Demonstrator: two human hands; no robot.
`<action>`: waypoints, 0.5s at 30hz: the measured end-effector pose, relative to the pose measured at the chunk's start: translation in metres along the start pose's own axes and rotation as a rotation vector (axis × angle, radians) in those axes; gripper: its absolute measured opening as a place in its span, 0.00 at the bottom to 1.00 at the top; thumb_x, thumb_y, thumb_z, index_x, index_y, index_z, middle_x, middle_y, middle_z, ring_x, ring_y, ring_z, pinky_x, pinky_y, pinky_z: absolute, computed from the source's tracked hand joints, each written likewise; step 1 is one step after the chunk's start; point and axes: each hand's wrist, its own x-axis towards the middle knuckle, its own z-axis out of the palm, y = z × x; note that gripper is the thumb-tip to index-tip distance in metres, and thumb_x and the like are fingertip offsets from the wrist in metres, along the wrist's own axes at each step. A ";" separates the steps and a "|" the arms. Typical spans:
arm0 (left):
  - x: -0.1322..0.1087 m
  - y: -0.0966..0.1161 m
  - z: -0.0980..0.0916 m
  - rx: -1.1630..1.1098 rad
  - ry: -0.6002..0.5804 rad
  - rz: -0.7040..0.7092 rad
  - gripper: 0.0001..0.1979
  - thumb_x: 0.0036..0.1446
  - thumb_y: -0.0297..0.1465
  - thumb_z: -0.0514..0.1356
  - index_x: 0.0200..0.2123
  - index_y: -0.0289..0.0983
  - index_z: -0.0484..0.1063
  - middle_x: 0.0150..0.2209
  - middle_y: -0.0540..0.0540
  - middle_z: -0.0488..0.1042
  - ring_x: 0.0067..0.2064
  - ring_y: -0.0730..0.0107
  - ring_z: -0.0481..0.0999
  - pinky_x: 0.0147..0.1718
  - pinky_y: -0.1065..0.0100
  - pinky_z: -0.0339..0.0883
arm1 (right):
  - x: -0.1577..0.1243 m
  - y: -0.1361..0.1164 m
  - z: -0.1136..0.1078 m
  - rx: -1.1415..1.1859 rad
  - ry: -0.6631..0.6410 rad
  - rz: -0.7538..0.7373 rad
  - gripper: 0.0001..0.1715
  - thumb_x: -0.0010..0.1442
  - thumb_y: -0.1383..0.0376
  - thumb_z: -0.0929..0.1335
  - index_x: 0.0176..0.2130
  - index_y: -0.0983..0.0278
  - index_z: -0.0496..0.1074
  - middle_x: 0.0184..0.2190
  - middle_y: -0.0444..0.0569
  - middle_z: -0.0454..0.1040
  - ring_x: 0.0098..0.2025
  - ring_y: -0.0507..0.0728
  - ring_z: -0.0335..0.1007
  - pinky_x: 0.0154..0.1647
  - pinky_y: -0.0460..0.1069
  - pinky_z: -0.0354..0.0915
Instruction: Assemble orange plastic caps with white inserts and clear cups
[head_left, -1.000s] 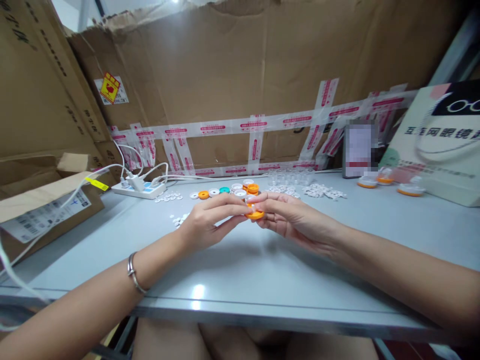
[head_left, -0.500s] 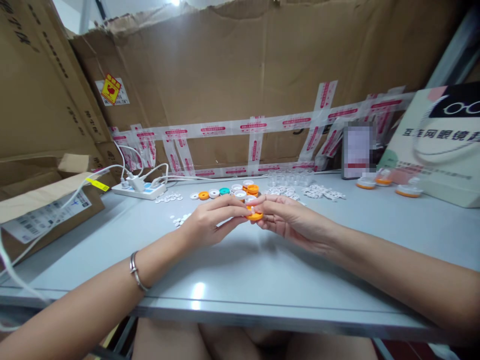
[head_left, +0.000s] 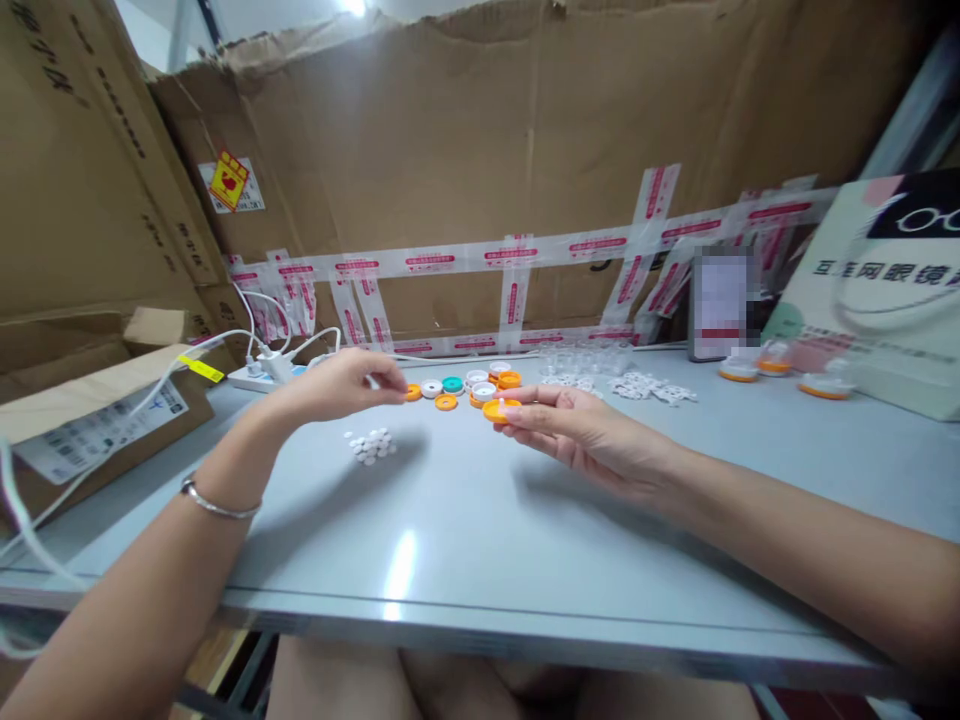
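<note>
Grey table (head_left: pixel 450 530) beneath white discs (head_left: pixel 371 447), orange cap (head_left: pixel 494 411) in right grip (head_left: pixel 589 435), left grip (head_left: pixel 341 385) unclear.

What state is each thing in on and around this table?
Right hand: closed on the orange disc
Orange disc: held above the table
Left hand: fingers bent, grip unclear
Teal disc: lying flat
Small white discs: loosely piled
Power strip: plugged into
Phone: upright, screen lit
Bag: standing

1 head view, forward and down
</note>
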 end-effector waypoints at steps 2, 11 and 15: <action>-0.002 -0.014 -0.005 0.130 -0.189 -0.156 0.09 0.49 0.34 0.59 0.32 0.36 0.75 0.31 0.48 0.77 0.33 0.68 0.74 0.30 0.72 0.65 | 0.000 0.000 0.000 0.001 0.001 0.004 0.10 0.46 0.69 0.74 0.31 0.65 0.72 0.31 0.44 0.77 0.34 0.47 0.72 0.49 0.45 0.66; 0.009 -0.028 0.017 0.188 -0.362 -0.250 0.09 0.45 0.34 0.58 0.30 0.38 0.75 0.30 0.49 0.78 0.31 0.69 0.74 0.26 0.75 0.60 | 0.000 0.000 0.001 0.006 0.013 0.022 0.09 0.46 0.70 0.73 0.31 0.65 0.72 0.30 0.44 0.77 0.34 0.48 0.73 0.49 0.45 0.67; 0.009 -0.032 0.020 0.194 -0.350 -0.236 0.07 0.43 0.32 0.59 0.27 0.37 0.75 0.27 0.48 0.77 0.28 0.70 0.73 0.24 0.74 0.59 | 0.000 0.000 0.003 0.009 0.019 0.035 0.09 0.47 0.70 0.73 0.32 0.65 0.72 0.30 0.44 0.77 0.33 0.47 0.73 0.48 0.44 0.67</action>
